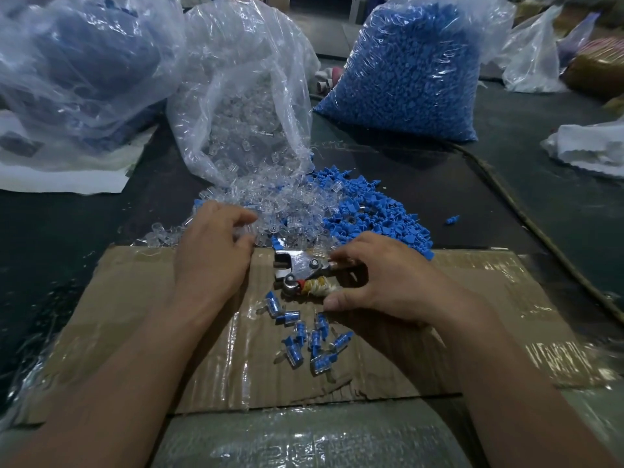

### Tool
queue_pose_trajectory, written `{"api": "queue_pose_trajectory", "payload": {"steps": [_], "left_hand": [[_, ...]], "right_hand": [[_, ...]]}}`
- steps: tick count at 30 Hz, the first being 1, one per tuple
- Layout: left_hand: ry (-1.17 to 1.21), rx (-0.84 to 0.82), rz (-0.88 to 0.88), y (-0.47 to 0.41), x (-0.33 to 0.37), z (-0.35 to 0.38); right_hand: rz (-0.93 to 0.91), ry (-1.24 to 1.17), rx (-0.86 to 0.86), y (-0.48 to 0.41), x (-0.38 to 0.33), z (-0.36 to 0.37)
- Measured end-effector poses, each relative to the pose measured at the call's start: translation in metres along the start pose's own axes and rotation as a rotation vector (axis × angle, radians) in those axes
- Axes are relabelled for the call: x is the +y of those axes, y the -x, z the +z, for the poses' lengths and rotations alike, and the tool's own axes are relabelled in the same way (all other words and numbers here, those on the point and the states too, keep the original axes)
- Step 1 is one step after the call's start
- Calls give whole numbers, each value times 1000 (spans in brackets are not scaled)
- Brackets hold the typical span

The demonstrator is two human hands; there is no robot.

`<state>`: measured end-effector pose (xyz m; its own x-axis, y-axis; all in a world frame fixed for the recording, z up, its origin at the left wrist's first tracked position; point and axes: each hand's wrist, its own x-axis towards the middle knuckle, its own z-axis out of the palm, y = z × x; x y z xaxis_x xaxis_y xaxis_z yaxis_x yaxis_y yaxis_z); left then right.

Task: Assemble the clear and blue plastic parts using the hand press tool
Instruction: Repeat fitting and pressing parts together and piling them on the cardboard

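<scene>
At the far left we are seeing a big crumpled plastic bag (77, 55) sitting on the dark bench (506, 197), its contents too blurred to name. Next to it an open bag of clear pieces (243, 106) is spilling clear parts (270, 207) toward a taped cardboard sheet (135, 298) that is lying at the near edge.

The left hand (212, 251) is reaching into the near edge of that clear heap. Its fingers (236, 214) are curling down over the pieces, and we cannot tell whether they are pinching one.

Just right of it the hand press tool (300, 268) is lying on the cardboard, its metal head pointing left at the foot of the heap. In front of the tool a small cluster of assembled pieces (310, 336) (clear shells with blue inside) is lying scattered on the cardboard.

The right hand (381, 285) is gripping the tool by its handles, with fingers (341, 256) hooking over the upper one and the thumb pressing beside the cord-wrapped lower one.

Behind this hand loose blue parts (371, 217) are lying heaped against the clear ones, and farther back a full bag of blue pieces (412, 72) is standing. One stray blue part (452, 220) is lying alone to the right, near a cable (526, 217) that is running across the bench.
</scene>
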<state>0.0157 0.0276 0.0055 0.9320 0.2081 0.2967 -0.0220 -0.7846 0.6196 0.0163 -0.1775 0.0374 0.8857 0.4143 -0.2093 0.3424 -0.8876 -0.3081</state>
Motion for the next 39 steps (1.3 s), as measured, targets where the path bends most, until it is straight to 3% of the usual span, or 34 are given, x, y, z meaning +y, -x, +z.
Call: {"api": "queue_pose_trajectory", "payload": {"steps": [5, 8, 13, 17, 20, 28, 39], "left_hand": [[105, 84, 8, 3, 3, 0], [323, 94, -36, 6, 7, -1], [682, -108, -89, 9, 20, -9], [815, -217, -154, 16, 28, -12], [914, -280, -239, 19, 30, -13], [900, -339, -193, 22, 32, -13], [822, -327, -158, 20, 28, -8]], "right_hand": [[7, -23, 48, 0, 0, 0], [3, -117, 150, -1, 1, -2], [118, -195, 447, -8, 15, -5], [210, -238, 532, -13, 26, -2], [213, -226, 541, -17, 28, 1], [66, -181, 436, -25, 12, 8], [75, -131, 362, -31, 8, 9]]}}
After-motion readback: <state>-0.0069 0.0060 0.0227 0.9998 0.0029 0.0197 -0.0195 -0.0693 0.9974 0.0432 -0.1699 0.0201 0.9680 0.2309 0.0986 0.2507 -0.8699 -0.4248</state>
